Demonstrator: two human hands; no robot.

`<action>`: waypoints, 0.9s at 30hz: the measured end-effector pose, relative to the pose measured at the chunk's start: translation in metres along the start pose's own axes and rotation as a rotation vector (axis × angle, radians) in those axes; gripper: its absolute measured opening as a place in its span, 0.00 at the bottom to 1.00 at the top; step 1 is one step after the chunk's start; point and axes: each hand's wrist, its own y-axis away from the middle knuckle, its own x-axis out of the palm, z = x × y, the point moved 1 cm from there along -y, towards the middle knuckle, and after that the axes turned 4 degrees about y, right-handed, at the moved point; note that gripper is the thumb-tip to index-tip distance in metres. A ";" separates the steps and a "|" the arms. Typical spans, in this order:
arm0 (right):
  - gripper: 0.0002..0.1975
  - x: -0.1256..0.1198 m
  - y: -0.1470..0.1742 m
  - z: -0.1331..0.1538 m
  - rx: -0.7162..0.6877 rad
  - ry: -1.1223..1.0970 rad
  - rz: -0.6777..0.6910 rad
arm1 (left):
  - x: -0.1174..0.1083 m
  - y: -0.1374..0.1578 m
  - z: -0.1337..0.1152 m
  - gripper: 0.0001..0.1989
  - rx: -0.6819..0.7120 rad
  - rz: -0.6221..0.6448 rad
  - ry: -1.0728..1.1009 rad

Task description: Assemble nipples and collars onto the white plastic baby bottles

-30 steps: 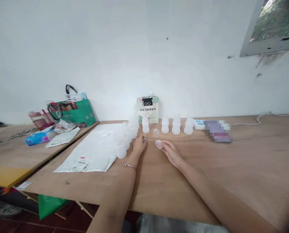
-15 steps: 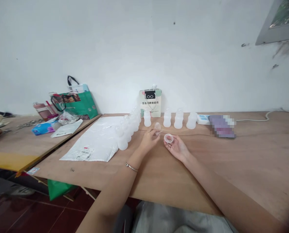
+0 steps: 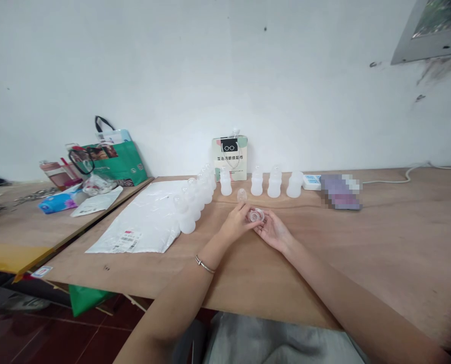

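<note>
My left hand [image 3: 237,221] pinches a small clear round piece that looks like a bottle nipple [image 3: 254,216], against the ring in my other hand. My right hand [image 3: 274,230] cups this translucent bottle collar ring [image 3: 262,214] from the right, its fingers curled beneath. The two pieces overlap, and I cannot tell whether one is inside the other. Just behind my left hand, a clear domed cap [image 3: 241,195] stands on the table. White frosted baby bottles [image 3: 187,223] with domed tops run in a slanting row to the left. Several more bottles [image 3: 274,188] stand along the back.
A white plastic mailer [image 3: 134,215] lies left of the bottles. By the wall stands a paper bag [image 3: 229,159]. A white box [image 3: 311,182] and a purple pack [image 3: 339,192] sit at right, near a white cable [image 3: 392,181]. A green bag [image 3: 129,162] rests on the left table.
My left hand has moved from beside the domed cap to the ring, bringing the clear nipple-like piece against it. The domed cap stays on the table. The view has shifted slightly.
</note>
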 end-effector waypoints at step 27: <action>0.13 -0.003 0.001 -0.001 -0.035 0.054 0.090 | 0.006 0.002 -0.009 0.21 0.019 -0.054 -0.011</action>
